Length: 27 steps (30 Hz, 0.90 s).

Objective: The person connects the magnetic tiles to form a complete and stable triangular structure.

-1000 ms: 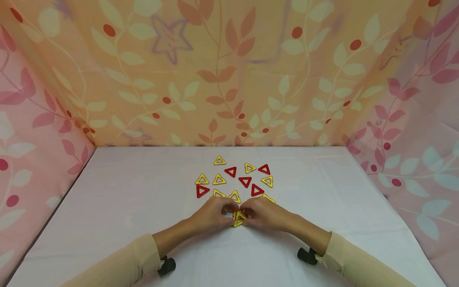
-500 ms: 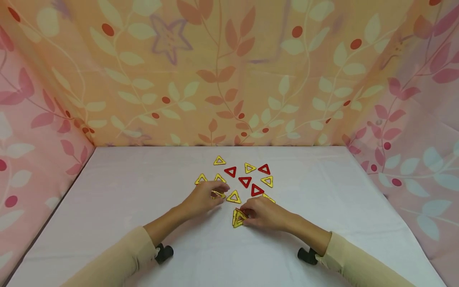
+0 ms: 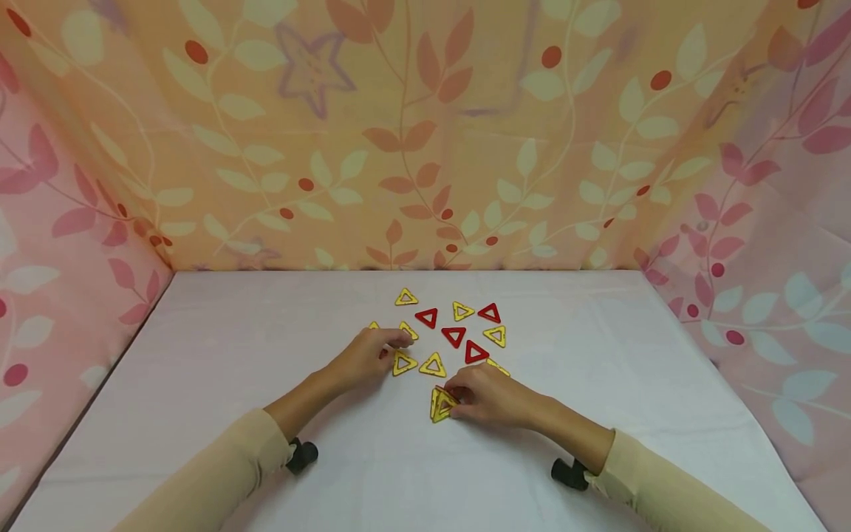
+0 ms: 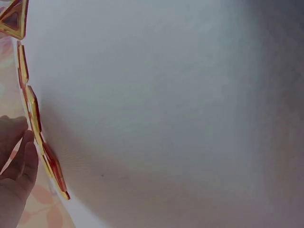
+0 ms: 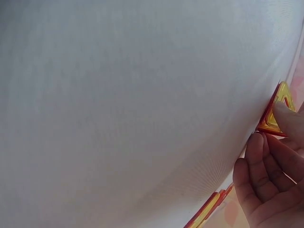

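In the head view my right hand (image 3: 488, 397) pinches a small standing structure of triangular magnetic tiles (image 3: 442, 405), its near faces yellow. The right wrist view shows the thumb on a yellow tile (image 5: 283, 102), with red edges beside it. My left hand (image 3: 368, 360) is over the left side of the scattered tiles, fingers bent loosely and no tile seen between them. Close to its fingertips lies a yellow tile (image 3: 403, 363). Another yellow tile (image 3: 408, 331) is partly covered by that hand. In the left wrist view the fingers (image 4: 29, 156) are beside a row of tiles (image 4: 34, 111).
Several red and yellow triangular tiles lie flat on the white cloth, including a red tile (image 3: 454, 337), a yellow tile (image 3: 433, 365) and a far yellow tile (image 3: 406, 297). A yellow tile (image 3: 497, 367) is partly behind the right hand. Patterned curtains (image 3: 412, 148) enclose the table.
My left hand has left the standing structure and moved left and away over the scattered tiles, hiding a red one. A yellow tile near it has turned. The right hand keeps its place.
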Motion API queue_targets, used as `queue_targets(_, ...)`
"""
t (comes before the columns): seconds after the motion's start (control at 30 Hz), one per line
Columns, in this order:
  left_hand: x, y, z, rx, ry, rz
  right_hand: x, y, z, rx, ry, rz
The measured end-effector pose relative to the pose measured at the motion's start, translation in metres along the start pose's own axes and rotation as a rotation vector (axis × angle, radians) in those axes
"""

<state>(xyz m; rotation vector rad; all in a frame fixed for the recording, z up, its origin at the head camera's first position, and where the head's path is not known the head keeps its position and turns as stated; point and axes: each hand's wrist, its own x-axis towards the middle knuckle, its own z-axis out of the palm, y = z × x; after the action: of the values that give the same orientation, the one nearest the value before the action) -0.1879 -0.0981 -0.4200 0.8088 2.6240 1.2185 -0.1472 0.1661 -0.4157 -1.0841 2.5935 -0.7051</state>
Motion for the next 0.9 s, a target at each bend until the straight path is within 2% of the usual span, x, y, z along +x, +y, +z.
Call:
queue_targets(0.27,0.000,-0.004,0.003,0.112,-0.006,0.068,0.001,-0.001,-0.002,-0.002,0.001,0.010)
queue_targets(0.4,-0.002,-0.004,0.005,0.126,-0.007,0.048,0.001,-0.001,-0.001,-0.002,0.000,0.004)
queue_targets(0.63,-0.011,0.001,0.007,0.101,-0.026,-0.036,0.001,-0.001,-0.001,0.002,-0.003,0.005)
queue_targets(0.9,-0.020,0.004,0.009,0.091,-0.046,-0.014,0.001,-0.001,0.000,0.001,-0.007,0.014)
